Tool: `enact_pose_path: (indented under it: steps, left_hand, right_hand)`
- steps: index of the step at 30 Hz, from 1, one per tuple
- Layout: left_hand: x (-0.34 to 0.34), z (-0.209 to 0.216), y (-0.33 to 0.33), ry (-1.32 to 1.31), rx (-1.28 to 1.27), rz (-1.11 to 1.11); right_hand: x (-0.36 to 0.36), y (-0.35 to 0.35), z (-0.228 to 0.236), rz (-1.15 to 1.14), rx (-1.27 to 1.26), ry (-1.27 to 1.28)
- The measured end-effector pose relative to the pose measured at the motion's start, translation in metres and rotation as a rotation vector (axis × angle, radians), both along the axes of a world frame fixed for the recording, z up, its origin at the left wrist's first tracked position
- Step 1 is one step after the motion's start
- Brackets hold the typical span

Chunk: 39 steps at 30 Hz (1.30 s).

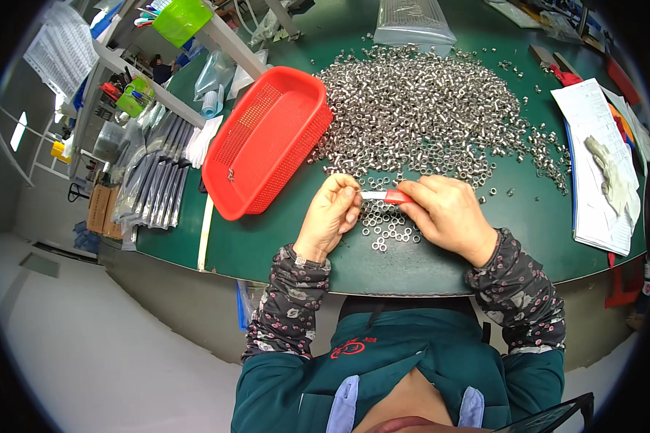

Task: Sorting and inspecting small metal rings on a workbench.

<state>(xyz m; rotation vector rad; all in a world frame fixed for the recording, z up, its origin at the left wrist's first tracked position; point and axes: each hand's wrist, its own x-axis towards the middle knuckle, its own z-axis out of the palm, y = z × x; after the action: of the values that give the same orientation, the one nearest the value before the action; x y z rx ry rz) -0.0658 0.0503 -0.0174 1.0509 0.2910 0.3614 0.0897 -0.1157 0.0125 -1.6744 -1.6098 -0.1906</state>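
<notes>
A small knife with a red handle [397, 196] and a short pale blade is in my right hand [449, 215], fingers closed round the handle. Its blade points left and its tip meets the fingertips of my left hand [330, 215]. Those fingers are pinched together; whatever small piece they hold is mostly hidden. Under and between both hands lie loose metal rings [387, 232] on the green table. Just beyond my hands spreads a large heap of small silvery metal rings [419, 108].
A red perforated plastic basket [227, 162] stands left of the heap, with a few metal pieces inside. At the right lie papers [592, 209] with a pale glove [614, 177] on top. Bagged dark parts [155, 180] are stacked at the left; a clear plastic bag [414, 25] lies at the back.
</notes>
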Motion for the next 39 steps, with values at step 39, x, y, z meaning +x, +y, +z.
enact_pose_path:
  steps: [39]
  left_hand:
    - [-0.002,-0.007,0.003,-0.032,-0.032,0.034]
  right_hand:
    - [-0.001,0.006,-0.008,-0.003,0.019,-0.104]
